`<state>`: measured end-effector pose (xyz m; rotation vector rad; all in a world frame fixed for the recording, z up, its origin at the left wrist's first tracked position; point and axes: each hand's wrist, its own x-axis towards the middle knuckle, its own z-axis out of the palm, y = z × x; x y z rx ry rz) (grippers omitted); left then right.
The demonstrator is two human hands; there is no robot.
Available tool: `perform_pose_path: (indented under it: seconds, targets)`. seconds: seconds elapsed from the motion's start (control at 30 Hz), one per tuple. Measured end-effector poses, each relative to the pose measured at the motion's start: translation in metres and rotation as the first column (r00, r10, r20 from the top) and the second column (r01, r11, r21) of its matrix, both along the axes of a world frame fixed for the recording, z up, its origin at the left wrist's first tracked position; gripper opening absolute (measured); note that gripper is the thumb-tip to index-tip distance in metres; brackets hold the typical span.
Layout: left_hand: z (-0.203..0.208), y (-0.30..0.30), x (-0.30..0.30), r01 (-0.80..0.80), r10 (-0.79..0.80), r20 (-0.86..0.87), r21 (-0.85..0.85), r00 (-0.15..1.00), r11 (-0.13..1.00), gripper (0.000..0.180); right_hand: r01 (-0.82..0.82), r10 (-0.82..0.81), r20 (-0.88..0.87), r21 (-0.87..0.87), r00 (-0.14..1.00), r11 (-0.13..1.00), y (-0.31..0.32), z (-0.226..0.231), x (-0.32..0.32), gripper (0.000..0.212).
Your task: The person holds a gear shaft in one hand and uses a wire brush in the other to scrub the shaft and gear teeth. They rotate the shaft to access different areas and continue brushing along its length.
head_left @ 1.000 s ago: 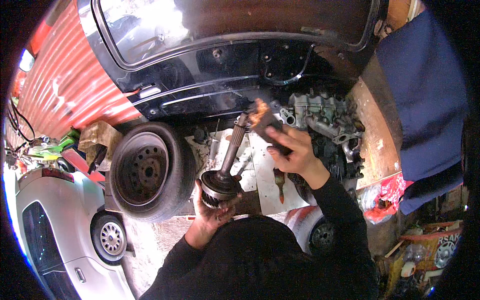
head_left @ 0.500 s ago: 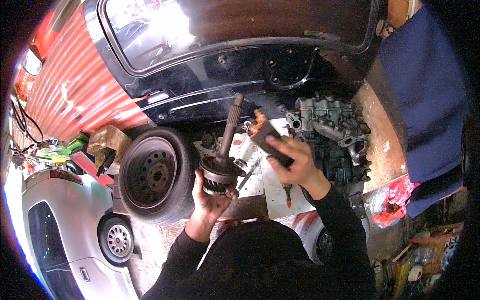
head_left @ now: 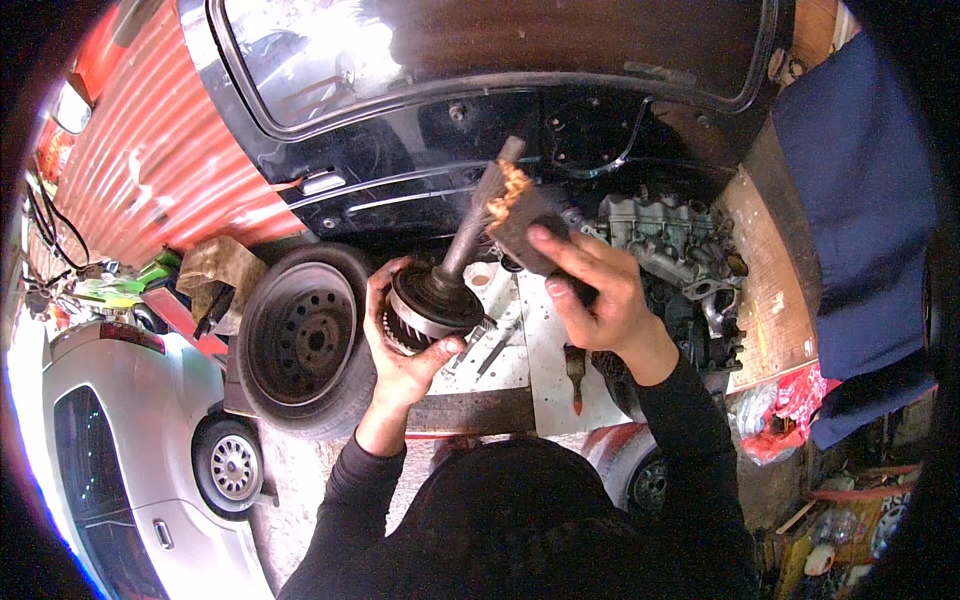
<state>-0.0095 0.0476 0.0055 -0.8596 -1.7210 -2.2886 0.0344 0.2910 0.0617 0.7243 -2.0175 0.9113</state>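
My left hand (head_left: pixel 400 372) is closed around the gear end of a dark metal gear shaft (head_left: pixel 462 250), thumb and fingers on either side of the toothed ring. Its long splined end slants up and to the right. In my right hand (head_left: pixel 618 305) is a dark rectangular brush-like block (head_left: pixel 530 240) with a ragged, tufted orange-tan edge. That edge lies against or just in front of the shaft's upper part; I cannot tell whether they touch. Beneath them, a paintbrush (head_left: pixel 576 372) with a dark handle and orange tip lies on the white work surface (head_left: pixel 550 345).
A tyre on a steel wheel (head_left: pixel 318 345) stands left of the work surface. An engine block (head_left: pixel 672 245) sits at the right, beside a wooden board (head_left: pixel 778 300). Behind is a black car panel (head_left: pixel 400 165). A silver car (head_left: pixel 130 440) stands at lower left.
The shaft has tilted further right and away, and my left hand has shifted up around its gear end. My right hand has brought the block's tufted edge over to the shaft.
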Motion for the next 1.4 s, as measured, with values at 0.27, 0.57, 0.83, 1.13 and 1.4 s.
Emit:
perform_pose_path:
  seconds: [0.27, 0.57, 0.83, 1.13, 1.4]
  targets:
    - [0.001, 0.003, -0.006, -0.414, 0.258, -0.539, -0.189, 0.801, 0.890, 0.103, 0.218, -0.210, -0.124, 0.054, 0.970, 0.974, 0.005, 0.021, -0.001, 0.059]
    - [-0.001, -0.001, -0.025, -0.535, 0.313, -0.723, -0.094, 0.617, 0.839, 0.099, 0.263, -0.246, -0.153, 0.104, 0.957, 0.959, -0.006, 0.023, 0.002, 0.056]
    - [-0.020, 0.003, -0.017, -0.531, 0.335, -0.670, -0.104, 0.663, 0.841, 0.098, -0.107, 0.151, 0.029, -0.573, 0.988, 0.812, -0.042, -0.040, -0.014, 0.056]
    - [-0.057, 0.020, 0.020, -0.402, 0.300, -0.487, -0.118, 0.821, 0.908, 0.102, 0.106, 0.304, 0.395, -0.742, 0.867, 0.662, -0.035, -0.014, -0.015, 0.025]
    - [-0.049, 0.038, 0.040, -0.054, 0.067, -0.201, 0.070, 0.977, 0.996, 0.139, -0.145, 0.440, 0.320, -0.649, 0.839, 0.747, -0.040, 0.041, 0.004, 0.024]
